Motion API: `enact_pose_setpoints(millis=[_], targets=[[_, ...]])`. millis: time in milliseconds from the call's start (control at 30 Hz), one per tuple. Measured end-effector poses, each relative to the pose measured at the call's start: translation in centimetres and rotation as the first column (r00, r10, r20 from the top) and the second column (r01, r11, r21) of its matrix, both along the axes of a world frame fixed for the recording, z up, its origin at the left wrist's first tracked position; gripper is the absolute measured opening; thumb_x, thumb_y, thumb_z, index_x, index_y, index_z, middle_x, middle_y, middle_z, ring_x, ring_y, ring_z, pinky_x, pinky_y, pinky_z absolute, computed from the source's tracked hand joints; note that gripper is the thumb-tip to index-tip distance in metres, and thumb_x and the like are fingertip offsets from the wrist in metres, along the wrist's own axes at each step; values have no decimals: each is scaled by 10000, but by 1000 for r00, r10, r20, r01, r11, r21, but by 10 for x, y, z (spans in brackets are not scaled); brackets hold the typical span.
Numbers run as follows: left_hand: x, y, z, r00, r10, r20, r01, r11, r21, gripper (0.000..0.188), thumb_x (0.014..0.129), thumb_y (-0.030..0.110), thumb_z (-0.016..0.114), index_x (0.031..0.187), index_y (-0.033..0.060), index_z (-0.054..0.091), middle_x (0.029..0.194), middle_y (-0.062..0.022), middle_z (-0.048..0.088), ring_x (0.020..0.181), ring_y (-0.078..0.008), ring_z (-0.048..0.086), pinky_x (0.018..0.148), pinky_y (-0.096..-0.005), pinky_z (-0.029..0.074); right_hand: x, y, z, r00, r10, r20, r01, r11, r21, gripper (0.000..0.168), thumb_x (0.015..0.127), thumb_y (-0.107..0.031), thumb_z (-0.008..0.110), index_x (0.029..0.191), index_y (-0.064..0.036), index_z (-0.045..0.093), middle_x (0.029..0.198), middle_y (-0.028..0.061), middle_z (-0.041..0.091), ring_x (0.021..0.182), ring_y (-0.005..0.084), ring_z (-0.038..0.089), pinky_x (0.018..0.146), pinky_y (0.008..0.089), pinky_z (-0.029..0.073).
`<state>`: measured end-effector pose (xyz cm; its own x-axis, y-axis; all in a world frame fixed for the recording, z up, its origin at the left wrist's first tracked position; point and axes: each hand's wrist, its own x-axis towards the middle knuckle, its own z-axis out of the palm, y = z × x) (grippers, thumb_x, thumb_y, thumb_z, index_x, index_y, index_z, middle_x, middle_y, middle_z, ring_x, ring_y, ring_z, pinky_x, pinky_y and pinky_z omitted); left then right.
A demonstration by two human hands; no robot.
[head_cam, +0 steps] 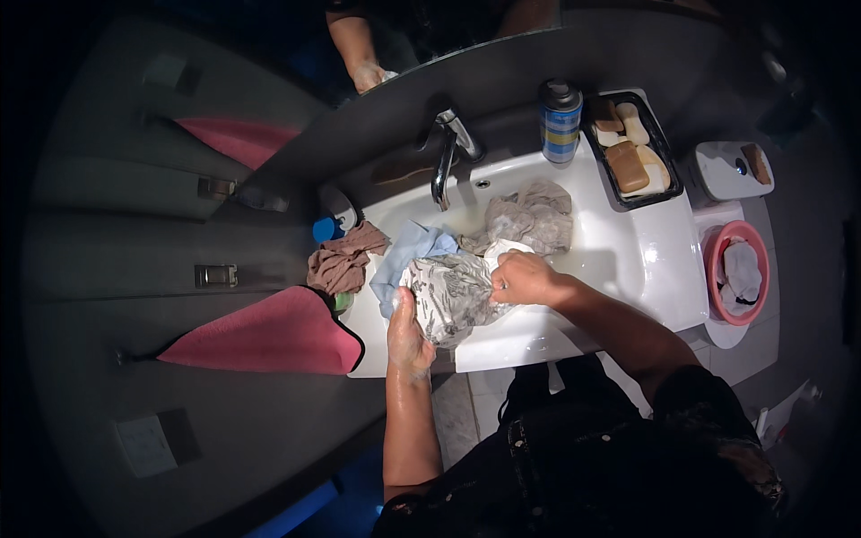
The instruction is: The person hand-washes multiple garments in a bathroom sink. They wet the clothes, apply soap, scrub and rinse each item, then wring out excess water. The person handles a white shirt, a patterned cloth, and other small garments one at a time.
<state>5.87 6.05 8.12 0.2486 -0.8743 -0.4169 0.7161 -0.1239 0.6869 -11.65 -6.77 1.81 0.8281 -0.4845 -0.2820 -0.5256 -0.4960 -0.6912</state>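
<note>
A wet white cloth with a dark print (449, 302) is stretched between my hands above the front of the white washbasin (609, 296). My left hand (407, 329) grips its left edge, with lather on the fingers and wrist. On the cloth's right side, my right hand (523, 277) is closed on a bunched part. A plain white piece of fabric shows just behind that hand; whether it belongs to the same cloth, I cannot tell. Light blue fabric (410, 252) lies behind and left of the printed cloth. A soaked greyish-beige garment (531, 215) sits in cloudy water in the basin.
A chrome faucet (447, 155) rises at the back. Beside it stand a blue spray can (561, 124) and a black tray (656, 198) of soap bars. Brown cloth (343, 262) lies on the left rim; a pink towel (269, 336) hangs nearby. Right, a pink basin (759, 249) holds laundry.
</note>
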Motion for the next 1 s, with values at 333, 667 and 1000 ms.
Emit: enact_pose_setpoints(millis=[333,667,1000], targets=[[-68,-22,-50,971,219,-99,-180,934,308,399,924,392,473,1181,92,530,961,-51,593,821,-170,571,727,-357,483,58,61,4,669,-343,659,455,891,2,162,763,-172,586,783,-66,465,630,140,562,584,332,579,527,431,436],[-58,-29,-70,974,191,-124,-140,933,333,246,890,221,539,1080,66,547,974,-76,640,778,-221,638,595,-364,533,54,42,3,617,-661,427,625,741,244,136,755,-150,589,732,-89,470,591,173,503,560,297,547,536,384,427],[-68,-37,-54,997,52,-61,-24,922,386,330,941,332,479,1116,55,523,987,-80,618,853,-214,611,729,-348,522,59,28,-24,433,-795,424,670,599,439,185,718,-100,636,701,-44,460,589,78,414,569,150,436,548,319,405]])
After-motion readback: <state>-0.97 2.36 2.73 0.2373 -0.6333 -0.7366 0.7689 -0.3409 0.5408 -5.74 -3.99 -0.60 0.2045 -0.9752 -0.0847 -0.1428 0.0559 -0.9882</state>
